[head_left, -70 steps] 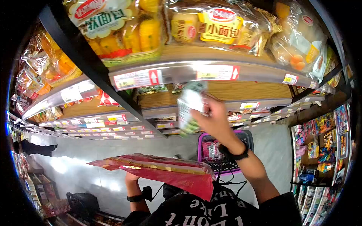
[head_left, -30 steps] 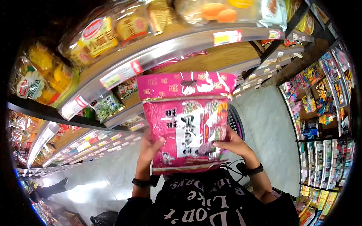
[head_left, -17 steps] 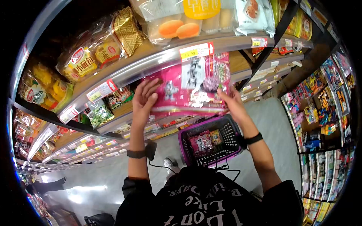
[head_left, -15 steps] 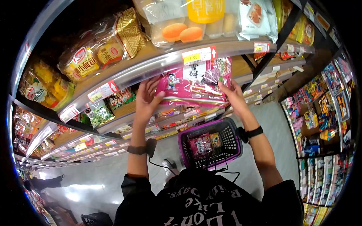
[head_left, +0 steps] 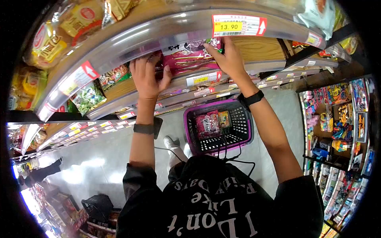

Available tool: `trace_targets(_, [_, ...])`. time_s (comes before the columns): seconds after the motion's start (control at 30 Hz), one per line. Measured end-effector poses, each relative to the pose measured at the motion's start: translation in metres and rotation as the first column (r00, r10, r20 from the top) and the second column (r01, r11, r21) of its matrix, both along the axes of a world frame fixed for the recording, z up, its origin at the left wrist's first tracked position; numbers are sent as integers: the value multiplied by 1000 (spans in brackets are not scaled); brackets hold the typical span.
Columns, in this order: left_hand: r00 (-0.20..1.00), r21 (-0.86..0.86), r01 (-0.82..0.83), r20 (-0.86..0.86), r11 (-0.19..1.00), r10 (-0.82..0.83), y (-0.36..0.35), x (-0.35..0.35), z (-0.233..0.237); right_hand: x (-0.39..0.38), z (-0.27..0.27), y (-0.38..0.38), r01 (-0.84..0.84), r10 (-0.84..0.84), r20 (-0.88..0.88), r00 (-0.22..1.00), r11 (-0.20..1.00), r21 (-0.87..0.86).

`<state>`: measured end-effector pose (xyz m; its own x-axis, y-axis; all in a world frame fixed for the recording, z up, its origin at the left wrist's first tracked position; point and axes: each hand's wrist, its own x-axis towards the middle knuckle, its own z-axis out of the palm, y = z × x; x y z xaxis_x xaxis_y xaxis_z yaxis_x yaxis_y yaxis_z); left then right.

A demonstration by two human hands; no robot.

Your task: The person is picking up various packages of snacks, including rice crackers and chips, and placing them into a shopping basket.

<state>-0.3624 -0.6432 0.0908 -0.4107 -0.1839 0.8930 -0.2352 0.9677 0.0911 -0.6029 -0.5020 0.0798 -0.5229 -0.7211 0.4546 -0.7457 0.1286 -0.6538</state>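
Observation:
A pink snack bag [head_left: 190,59] lies on the wooden shelf under the upper shelf's edge, its top partly hidden by that edge. My right hand [head_left: 227,59] grips the bag's right side, thumb on its front. At the bag's left side is my left hand [head_left: 149,75], its fingers bent and spread from the thumb, near a darker pink package; no held item shows in it. Below, a black basket with a purple rim [head_left: 186,123] stands on the floor, with a pink bag [head_left: 207,124] and a yellow-green packet [head_left: 224,120] inside.
Above the hands runs a clear shelf edge with a 13.90 price tag [head_left: 239,26]. Bread packs [head_left: 49,43] sit at upper left, green snack bags [head_left: 88,98] below them. Another rack [head_left: 337,119] stands at right. A person's dark-clothed leg [head_left: 43,171] shows at far left.
The pink bag has gone from in front of the shelf edge to beneath it, onto the lower shelf. My left hand has come off the bag's front corner. The view has moved closer to the shelf.

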Motion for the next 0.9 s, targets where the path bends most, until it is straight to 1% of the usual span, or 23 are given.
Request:
trace_targets(0.03, [1000,-37,-23,-7,999,23,-2,-2,-1,-1,-1,-2,-6,6,8,1000,1000,11])
trace_targets(0.1, [998,6,-56,8,998,56,-5,-4,-5,1,0,-3,1,1,38,999,999,-41])
trace_targets(0.13, [995,12,-96,9,995,96,-4,-5,-6,7,16,2,-60,67,134,989,997,-53])
trace_targets(0.17, [991,17,-137,8,990,137,-3,-6,-7,6,9,1,-62,68,144,987,997,-48])
trace_targets(0.2, [989,-17,-149,-7,989,149,-3,-8,-7,0,0,-5,-31,37,69,997,996,-89])
trace_targets(0.27, [984,-4,-176,16,984,176,1,-8,-9,-12,-19,-12,36,-54,-114,992,987,-159])
trace_targets(0.3, [978,3,-206,29,979,205,0,-9,-6,-11,-13,-11,32,-54,-121,991,985,-171])
trace_targets(0.37, [981,-4,-196,1,981,196,7,-10,3,-1,8,-4,-13,12,72,997,1000,10])
trace_targets(0.4, [984,3,-180,-8,984,180,9,-9,6,0,11,-3,-28,26,122,992,999,20])
trace_targets(0.43, [984,-8,-179,-16,984,179,7,-9,6,0,14,-4,-27,26,116,993,1000,9])
trace_targets(0.5, [990,66,-139,-13,988,140,5,-8,-2,1,18,-1,16,-61,189,980,973,230])
trace_targets(0.53, [984,58,-172,-24,983,174,2,-9,-3,0,8,-6,-1,-25,199,980,991,133])
trace_targets(0.57, [986,42,-159,-42,986,161,-1,-10,-4,-4,2,-11,13,-34,185,982,993,115])
trace_targets(0.63, [982,-15,-165,-100,986,162,1,-10,1,3,11,-8,-43,32,229,973,998,43])
trace_targets(0.67, [983,-16,-138,-125,990,135,2,-9,2,5,16,-1,-85,48,271,961,989,124])
trace_targets(0.7, [982,-19,-128,-144,992,124,0,-9,6,15,21,5,-71,39,253,967,990,120])
trace_targets(0.73, [983,-17,-90,-162,996,86,-3,-8,7,27,21,13,67,-78,63,995,985,158])
trace_targets(0.77, [984,-7,-54,-169,999,52,-3,-2,3,42,17,25,206,-186,-124,975,962,181])
trace_targets(0.8, [987,38,-30,-159,999,35,-1,4,-5,53,10,42,180,-169,-162,972,982,55])
trace_targets(0.87, [985,53,-9,-172,999,18,22,23,-16,76,-3,91,115,-133,-241,961,989,-90])
trace_targets(0.9, [982,51,6,-188,999,3,33,32,-21,93,-9,120,134,-150,-253,956,988,-79])
